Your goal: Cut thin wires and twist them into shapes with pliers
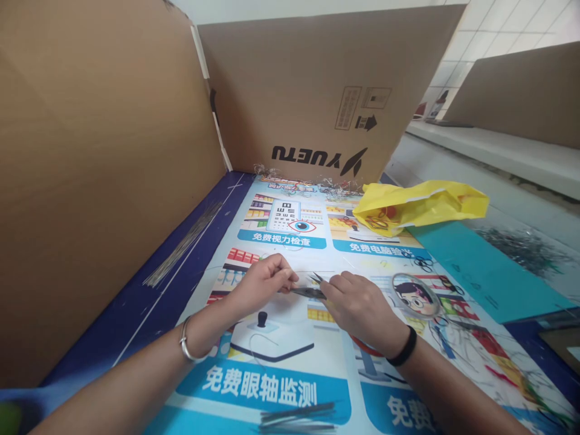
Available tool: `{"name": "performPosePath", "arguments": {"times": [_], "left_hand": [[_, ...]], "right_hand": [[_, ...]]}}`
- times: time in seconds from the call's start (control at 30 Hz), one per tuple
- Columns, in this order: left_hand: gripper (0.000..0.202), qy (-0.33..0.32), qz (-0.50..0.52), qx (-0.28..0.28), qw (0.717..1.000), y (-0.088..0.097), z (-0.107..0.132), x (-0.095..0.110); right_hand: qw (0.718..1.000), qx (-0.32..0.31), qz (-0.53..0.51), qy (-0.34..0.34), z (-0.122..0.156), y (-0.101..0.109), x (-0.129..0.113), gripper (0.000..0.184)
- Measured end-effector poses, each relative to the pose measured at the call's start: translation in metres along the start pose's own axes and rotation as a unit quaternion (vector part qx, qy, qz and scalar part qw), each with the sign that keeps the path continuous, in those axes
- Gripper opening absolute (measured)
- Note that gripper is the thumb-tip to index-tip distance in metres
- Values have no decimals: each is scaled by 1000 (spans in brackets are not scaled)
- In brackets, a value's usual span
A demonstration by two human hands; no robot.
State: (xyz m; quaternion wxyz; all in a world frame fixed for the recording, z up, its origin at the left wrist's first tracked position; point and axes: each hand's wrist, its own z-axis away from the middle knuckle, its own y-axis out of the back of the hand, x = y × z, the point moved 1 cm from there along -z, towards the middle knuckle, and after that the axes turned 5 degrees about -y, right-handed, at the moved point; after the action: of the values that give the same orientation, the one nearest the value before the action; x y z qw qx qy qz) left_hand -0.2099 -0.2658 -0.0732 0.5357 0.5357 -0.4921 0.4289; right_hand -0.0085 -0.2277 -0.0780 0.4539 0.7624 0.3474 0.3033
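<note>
My right hand point(357, 305) is closed around a pair of pliers point(309, 293), whose dark pointed tips face left toward my other hand. Most of the handles are hidden in the palm. My left hand point(267, 281), with a silver bangle at its wrist, has thumb and fingers pinched together just by the plier tips. A thin wire seems to run from these fingers, but it is too fine to follow clearly. Both hands are above a printed poster sheet point(290, 329). In front of them, near the bottom edge, lies a bundle of short dark wires point(296, 418).
Cardboard panels point(312, 72) stand at the back and left. Long thin wires point(183, 244) lie on the blue surface at left. At right are a yellow bag point(421, 205), a teal sheet point(493, 272), tangled wire scraps point(521, 251) and a round magnifier-like picture point(415, 296).
</note>
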Motion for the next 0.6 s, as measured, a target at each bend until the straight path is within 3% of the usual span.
{"name": "performPosePath", "arguments": {"times": [0.17, 0.3, 0.47, 0.6], "left_hand": [[13, -33, -60, -36, 997, 1, 0, -3], [13, -35, -46, -43, 997, 1, 1, -3], [12, 34, 90, 42, 994, 1, -2, -2], [15, 110, 240, 103, 959, -1, -4, -7]], "right_hand": [[999, -47, -18, -11, 0, 7, -1, 8], [998, -54, -29, -18, 0, 7, 0, 7], [998, 13, -14, -64, 0, -5, 1, 5], [994, 73, -7, -86, 0, -10, -2, 10]]}}
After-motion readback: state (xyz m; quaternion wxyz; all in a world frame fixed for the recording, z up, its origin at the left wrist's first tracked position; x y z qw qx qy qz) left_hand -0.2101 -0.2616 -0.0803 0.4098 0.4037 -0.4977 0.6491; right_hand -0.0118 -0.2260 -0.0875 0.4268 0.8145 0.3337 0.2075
